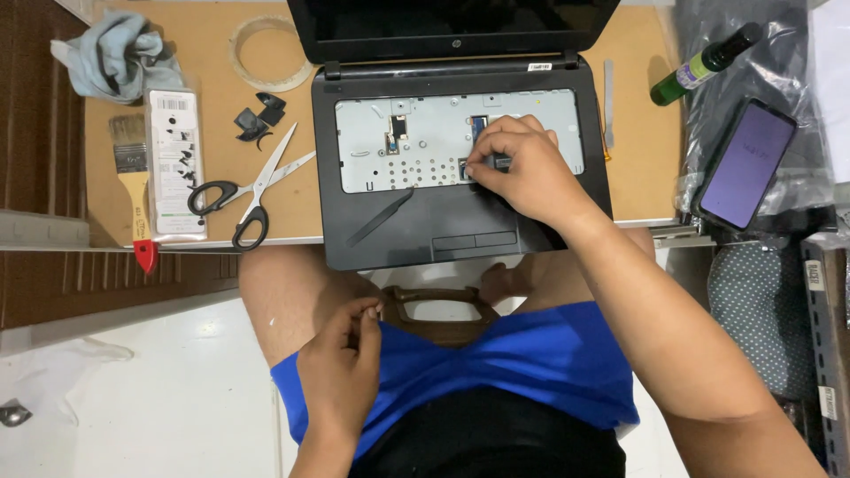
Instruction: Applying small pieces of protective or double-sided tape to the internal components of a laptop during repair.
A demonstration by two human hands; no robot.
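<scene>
A black laptop lies open on the board with its keyboard taken off, so the grey metal tray underneath shows. My right hand rests on the right part of that tray, fingertips pinched on a small dark connector near a blue ribbon tab. A thin black pry tool lies slanted on the palm rest. My left hand hangs over my lap above the blue shorts, thumb and fingers pressed together; whether it holds anything is too small to tell.
Left of the laptop lie scissors, small black plastic pieces, a tape roll, a packet, a paintbrush and a grey cloth. At the right sit a green bottle, a phone and a metal strip.
</scene>
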